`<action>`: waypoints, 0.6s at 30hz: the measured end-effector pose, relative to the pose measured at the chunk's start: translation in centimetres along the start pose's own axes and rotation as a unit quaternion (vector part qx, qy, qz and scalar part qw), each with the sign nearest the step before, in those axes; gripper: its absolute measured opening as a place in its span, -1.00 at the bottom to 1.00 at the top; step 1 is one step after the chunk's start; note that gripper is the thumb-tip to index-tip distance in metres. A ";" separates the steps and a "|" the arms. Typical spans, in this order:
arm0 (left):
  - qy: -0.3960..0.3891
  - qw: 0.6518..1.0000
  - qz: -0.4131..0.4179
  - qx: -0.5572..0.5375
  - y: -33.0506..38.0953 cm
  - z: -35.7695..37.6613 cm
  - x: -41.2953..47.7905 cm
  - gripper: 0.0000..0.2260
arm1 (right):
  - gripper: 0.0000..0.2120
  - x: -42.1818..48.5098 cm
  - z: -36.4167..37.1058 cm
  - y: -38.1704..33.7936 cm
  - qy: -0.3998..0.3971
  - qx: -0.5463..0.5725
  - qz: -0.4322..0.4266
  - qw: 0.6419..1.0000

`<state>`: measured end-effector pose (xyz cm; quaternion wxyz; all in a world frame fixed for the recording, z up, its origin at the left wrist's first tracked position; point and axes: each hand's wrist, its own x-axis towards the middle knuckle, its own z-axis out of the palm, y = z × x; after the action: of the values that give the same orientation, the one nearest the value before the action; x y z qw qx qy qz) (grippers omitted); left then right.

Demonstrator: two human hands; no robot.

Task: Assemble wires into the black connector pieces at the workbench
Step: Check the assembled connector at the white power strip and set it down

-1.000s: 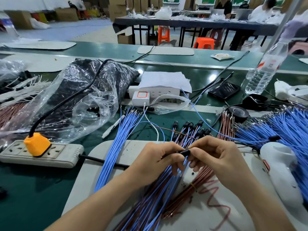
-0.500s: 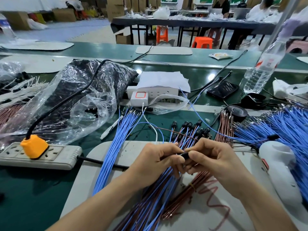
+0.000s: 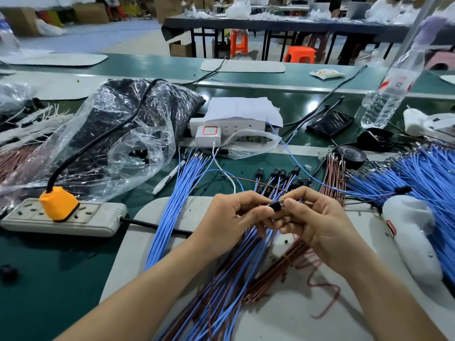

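A small black connector piece point(image 3: 276, 206) is held between both hands over the grey mat point(image 3: 152, 232). My left hand point(image 3: 231, 217) pinches its left end with thumb and fingers. My right hand point(image 3: 317, 217) grips its right end, where a thin brown wire point(image 3: 253, 181) and a blue wire point(image 3: 327, 187) lead away. Beyond the hands lie several finished black connectors point(image 3: 283, 179) with blue and brown wires. Loose blue wires point(image 3: 177, 203) fan out to the left, and a brown wire bundle point(image 3: 278, 271) lies under my right wrist.
A white power strip with an orange plug point(image 3: 57, 203) lies left. A plastic bag point(image 3: 110, 134) sits behind it. A big pile of blue wires point(image 3: 423, 183), a white tool point(image 3: 413, 239), black tape point(image 3: 350, 155), a phone point(image 3: 330, 123) and a water bottle point(image 3: 389, 94) stand right.
Both hands have stayed together on the connector, which has turned slightly so more of its black body shows between the fingertips. The view has shifted down a little.
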<state>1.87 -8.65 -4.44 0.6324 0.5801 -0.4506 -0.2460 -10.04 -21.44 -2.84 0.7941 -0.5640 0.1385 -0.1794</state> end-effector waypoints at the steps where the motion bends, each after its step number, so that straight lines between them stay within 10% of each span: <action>1: -0.006 1.000 -0.006 -0.004 0.0 0.0 0.0 -0.93 | -0.90 0.0 -0.2 -0.2 -0.002 -0.010 0.012 1.000; 18: -0.100 0.992 -0.039 0.070 -0.1 -0.3 -0.3 -0.93 | -0.90 -0.3 -1.4 -0.6 -0.018 -0.053 0.121 0.991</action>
<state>2.01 -8.21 -4.61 0.5321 0.6127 -0.5044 -0.2948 -10.93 -22.67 -2.70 0.7812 -0.5875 0.2008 -0.0648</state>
